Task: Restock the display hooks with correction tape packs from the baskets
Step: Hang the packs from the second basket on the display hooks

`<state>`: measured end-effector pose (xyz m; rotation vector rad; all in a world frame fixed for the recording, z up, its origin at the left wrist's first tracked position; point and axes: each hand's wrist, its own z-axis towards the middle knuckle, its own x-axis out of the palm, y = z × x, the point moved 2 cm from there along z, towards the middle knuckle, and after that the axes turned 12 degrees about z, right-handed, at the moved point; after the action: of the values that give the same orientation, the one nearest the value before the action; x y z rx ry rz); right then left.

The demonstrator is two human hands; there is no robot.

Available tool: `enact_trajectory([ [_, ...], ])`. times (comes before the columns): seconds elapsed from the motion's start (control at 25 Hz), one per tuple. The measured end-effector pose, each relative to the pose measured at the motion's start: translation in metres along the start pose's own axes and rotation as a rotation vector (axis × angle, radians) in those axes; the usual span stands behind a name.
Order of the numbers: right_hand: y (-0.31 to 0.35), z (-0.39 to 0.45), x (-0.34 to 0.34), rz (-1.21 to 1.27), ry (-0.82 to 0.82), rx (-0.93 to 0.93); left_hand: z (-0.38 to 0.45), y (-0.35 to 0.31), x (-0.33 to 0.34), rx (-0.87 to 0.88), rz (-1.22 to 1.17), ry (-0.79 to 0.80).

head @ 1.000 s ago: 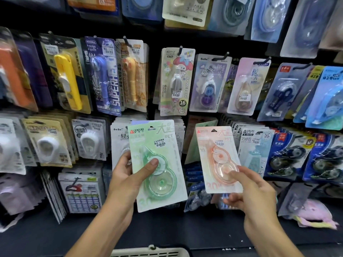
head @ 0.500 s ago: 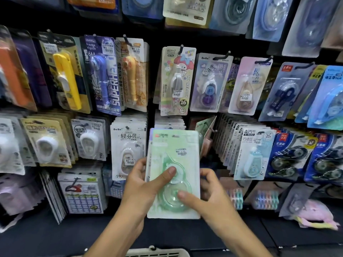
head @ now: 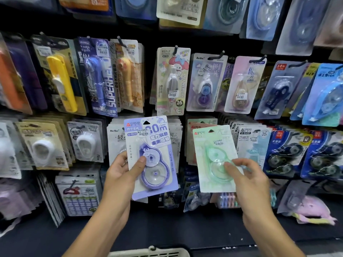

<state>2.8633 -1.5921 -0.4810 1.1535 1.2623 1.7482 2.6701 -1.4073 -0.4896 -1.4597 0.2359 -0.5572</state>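
My left hand (head: 123, 176) grips a purple correction tape pack (head: 151, 156) by its lower left side, thumb on the blister. My right hand (head: 248, 179) pinches a green correction tape pack (head: 215, 156) at its lower right, holding it up in front of a row of green and pink packs (head: 201, 123) on a display hook. Both packs stand upright before the middle row of the wall display. The rim of a white basket (head: 150, 252) shows at the bottom edge.
Rows of hooks carry many other packs: a My Melody pack (head: 173, 80), white BoBo packs (head: 116, 145), blue double packs (head: 287, 154). Below the hooks runs a dark shelf (head: 185, 229) with a pink item (head: 311, 210) at right.
Half a second ago both hands held a stack with the green pack in front. Now the right hand has drawn the green pack off to the right, uncovering the purple pack in the left hand.
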Motion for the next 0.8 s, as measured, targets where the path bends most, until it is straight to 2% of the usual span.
enact_trajectory([
  [0.24, -0.008, 0.002, -0.005, 0.099, -0.104, 0.061, -0.005, -0.001, 0.004, -0.016, 0.027, 0.010],
  [0.32, -0.008, 0.001, -0.001, 0.077, -0.057, 0.073, -0.006, -0.002, 0.004, -0.024, 0.026, -0.004],
  [0.48, -0.015, -0.008, 0.011, -0.105, 0.148, 0.156, -0.007, 0.001, 0.010, -0.038, 0.009, 0.026],
  [0.6, -0.023, -0.029, 0.035, 0.008, 0.518, 0.175, -0.013, 0.002, 0.030, -0.061, 0.039, 0.119],
  [0.64, -0.026, -0.032, 0.043, 0.044, 0.586, 0.142, -0.015, 0.003, 0.036, -0.064, 0.058, 0.166],
  [0.72, -0.025, -0.028, 0.047, 0.115, 0.510, 0.076, -0.016, 0.002, 0.041, -0.025, 0.198, 0.235],
  [0.8, -0.018, -0.014, 0.037, 0.175, 0.270, 0.077, -0.010, 0.001, 0.029, 0.156, 0.639, 0.201],
])
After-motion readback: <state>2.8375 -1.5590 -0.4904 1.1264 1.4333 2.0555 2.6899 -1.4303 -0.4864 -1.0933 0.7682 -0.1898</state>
